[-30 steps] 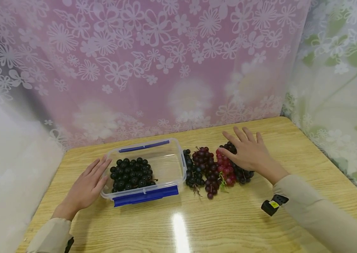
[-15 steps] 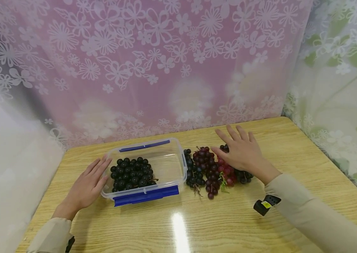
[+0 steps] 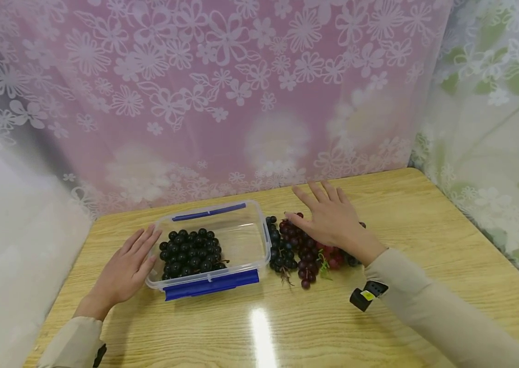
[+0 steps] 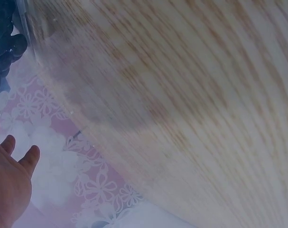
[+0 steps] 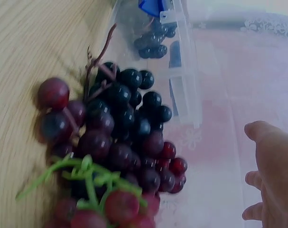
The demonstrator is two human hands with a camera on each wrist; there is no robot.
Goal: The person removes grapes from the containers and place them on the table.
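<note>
A clear plastic box (image 3: 243, 237) with blue clips holds a bunch of black grapes (image 3: 190, 253) in its left part. My left hand (image 3: 123, 271) rests with straight fingers against the box's left rim. My right hand (image 3: 333, 220), fingers spread and holding nothing, hovers over the bunches right of the box. Below it lie a blue-black bunch (image 3: 283, 254) close to the box, a dark purple-red bunch (image 3: 307, 260), and a red bunch (image 3: 334, 257) with a green stem (image 5: 87, 175). Another dark bunch (image 3: 352, 260) is mostly hidden behind that hand.
Everything lies on a wood-grain table (image 3: 314, 327), with a bright light reflection near its front. A pink floral curtain (image 3: 259, 102) hangs behind the far edge. Pale patterned curtains stand at left and right. A black strap (image 3: 368, 295) is on the right wrist.
My right hand has moved left, from over the rightmost dark and red bunches to over the purple-red one. The left hand, box and grapes have stayed put.
</note>
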